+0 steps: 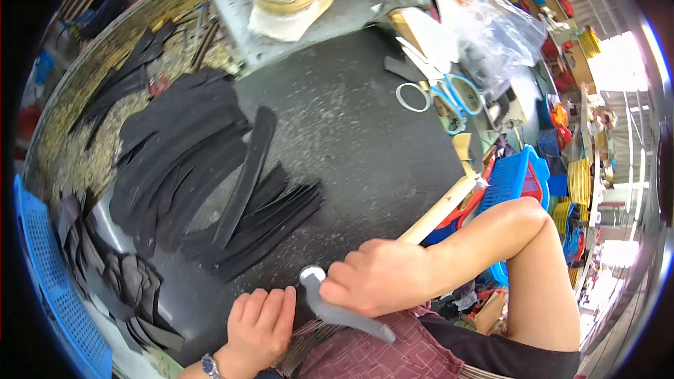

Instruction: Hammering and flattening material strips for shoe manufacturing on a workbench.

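Note:
My right hand [372, 277] is wrapped round the pale wooden handle of a hammer [337, 312]. Its grey head has a round, shiny face and a long curved tail, held low near the front edge of the black work board [351, 147]. Close to the hammer face, my left hand [260, 326] rests at that edge. Its fingers are bent and pressed together; whatever lies under them blends into the black and cannot be made out. Farther left, a large pile of black strips [182, 147] covers the board. A single strip [246, 175] and a smaller bundle [274, 217] lie beside it.
Scissors with blue handles [449, 102] lie at the board's far right. Beyond stand a white post base [281, 10] and clear plastic bags [498, 31]. Dark grey strips [126, 281] lie by a blue basket [60, 288] at left; another blue basket [509, 182] is at right.

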The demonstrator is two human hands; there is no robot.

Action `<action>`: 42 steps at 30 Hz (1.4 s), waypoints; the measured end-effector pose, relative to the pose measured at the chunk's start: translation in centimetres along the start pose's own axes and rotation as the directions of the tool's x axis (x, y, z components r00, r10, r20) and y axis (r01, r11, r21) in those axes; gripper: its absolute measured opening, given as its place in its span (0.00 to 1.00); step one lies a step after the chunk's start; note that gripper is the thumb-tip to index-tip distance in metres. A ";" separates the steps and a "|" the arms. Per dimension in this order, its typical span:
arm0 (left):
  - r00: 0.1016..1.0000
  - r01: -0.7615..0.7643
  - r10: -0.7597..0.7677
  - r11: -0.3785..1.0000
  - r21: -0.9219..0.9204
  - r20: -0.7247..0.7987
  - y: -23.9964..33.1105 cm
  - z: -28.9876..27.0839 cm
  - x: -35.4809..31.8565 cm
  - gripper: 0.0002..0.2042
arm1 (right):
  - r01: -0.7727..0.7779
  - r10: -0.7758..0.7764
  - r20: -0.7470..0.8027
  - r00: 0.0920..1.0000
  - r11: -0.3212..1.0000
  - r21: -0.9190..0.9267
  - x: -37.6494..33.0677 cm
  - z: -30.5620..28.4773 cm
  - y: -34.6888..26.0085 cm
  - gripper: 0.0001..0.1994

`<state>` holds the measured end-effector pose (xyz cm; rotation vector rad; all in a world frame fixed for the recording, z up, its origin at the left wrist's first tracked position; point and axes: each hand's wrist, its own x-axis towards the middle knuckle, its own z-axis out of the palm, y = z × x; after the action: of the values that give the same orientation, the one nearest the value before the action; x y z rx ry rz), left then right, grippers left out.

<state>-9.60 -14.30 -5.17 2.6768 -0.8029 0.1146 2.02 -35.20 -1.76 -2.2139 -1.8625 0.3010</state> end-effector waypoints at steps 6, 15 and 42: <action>0.999 0.014 -0.018 0.996 -0.093 -0.047 -0.8 0.0 -1.2 0.19 | 0.048 -0.069 0.169 0.983 0.991 0.126 1.6 -1.5 0.2 0.09; 0.998 0.009 0.000 0.989 0.147 -0.061 -0.1 -0.4 -4.8 0.18 | 0.146 -0.168 0.156 0.973 0.979 0.144 4.8 -1.8 0.1 0.10; 0.942 0.265 -0.221 0.951 0.158 -0.253 0.9 -0.3 -11.8 0.17 | 0.373 -0.387 0.247 0.888 0.922 0.105 11.6 -0.8 -4.0 0.14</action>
<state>-19.99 -8.80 -6.65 2.8444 -0.4000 0.4552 0.52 -23.14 0.16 -1.7849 -2.3423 0.5864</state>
